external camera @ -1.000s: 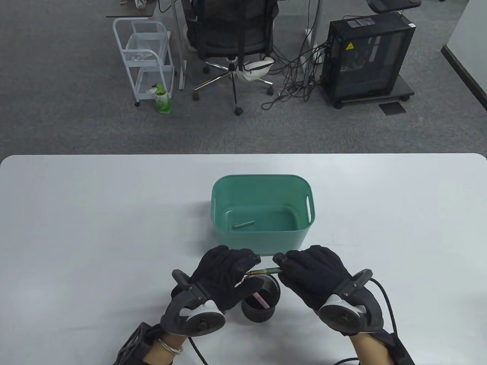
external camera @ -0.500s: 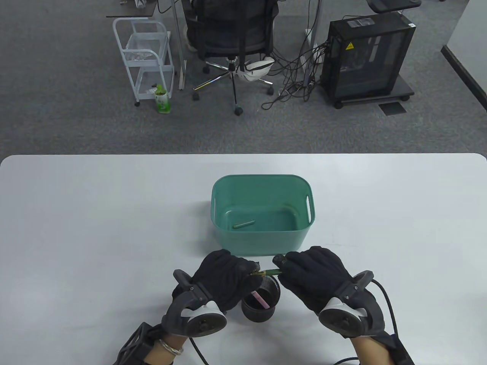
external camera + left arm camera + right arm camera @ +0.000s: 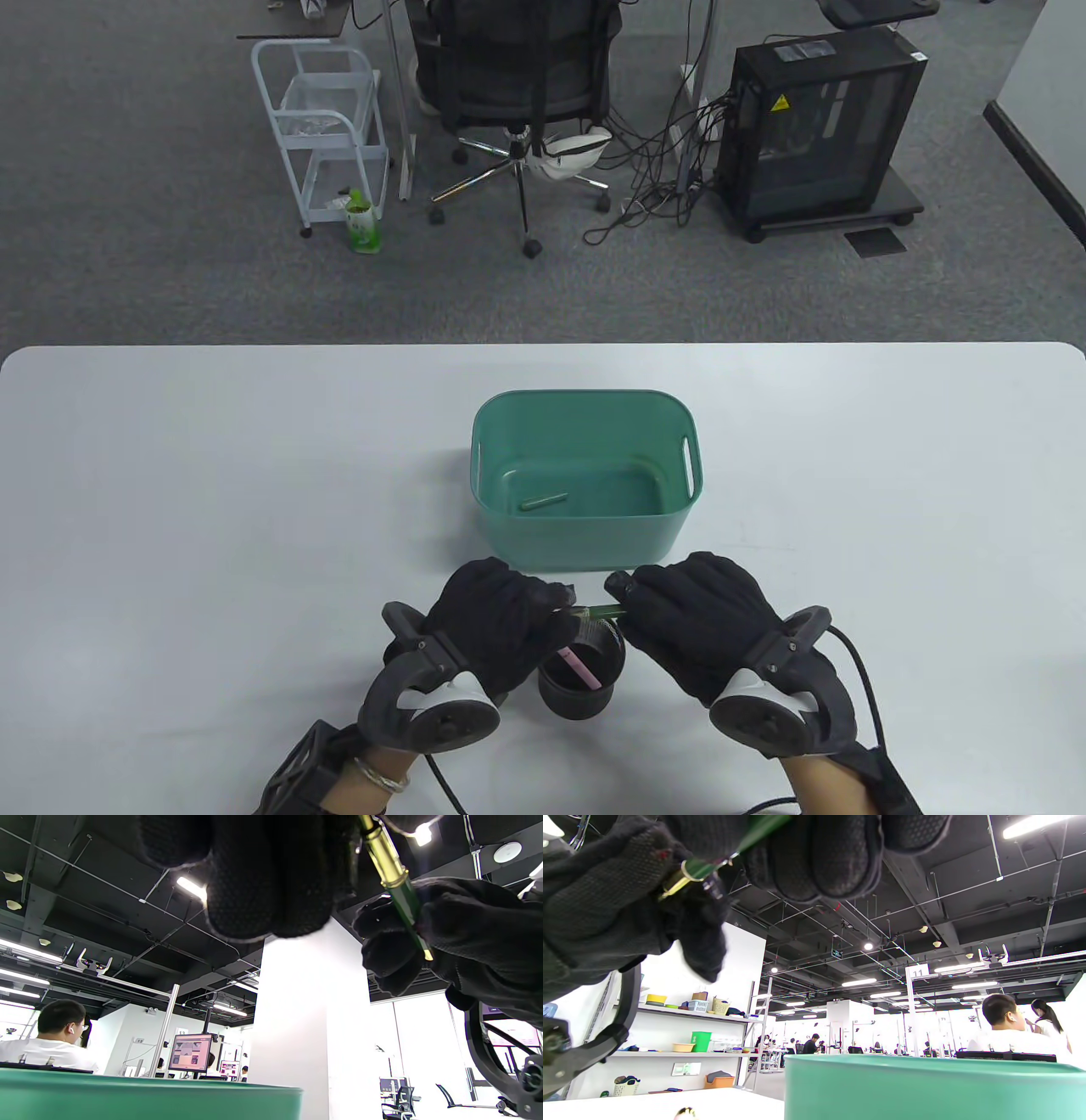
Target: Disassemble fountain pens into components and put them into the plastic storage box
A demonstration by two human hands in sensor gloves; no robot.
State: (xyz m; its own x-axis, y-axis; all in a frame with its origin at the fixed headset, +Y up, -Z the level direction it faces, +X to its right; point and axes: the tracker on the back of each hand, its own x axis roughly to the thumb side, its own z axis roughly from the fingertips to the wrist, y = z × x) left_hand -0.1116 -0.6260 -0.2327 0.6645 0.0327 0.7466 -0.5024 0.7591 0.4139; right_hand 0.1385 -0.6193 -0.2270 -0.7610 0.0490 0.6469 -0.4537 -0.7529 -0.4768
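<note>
Grey office carpet lies beyond a white, round-cornered counter, with a black mesh swivel chair, a white wire trolley and a black computer tower standing on it. At the counter's middle sits a teal plastic storage box with slot handles; a short green pen part lies on its floor toward the left.

Just in front of the box, close to the near edge, a black mesh pen cup stands upright with a pink pen leaning inside it. Above the cup the two gloved hands meet around a slim green fountain pen with a gold band, held roughly level and clear of the counter. The left hand has its fingers curled round the gold-banded end; the left wrist view shows that brass-coloured section emerging from under its fingertips. The right hand pinches the green barrel with curled fingers and thumb, seen in the right wrist view as the green shaft passing between its fingers. Whether the pen's sections have separated cannot be told. A grey-and-white tracker sits on the back of each hand, and a black cable trails from the right wrist toward the near edge.

In both wrist views the box's teal rim fills the bottom, with an open-plan workspace and seated people behind.
</note>
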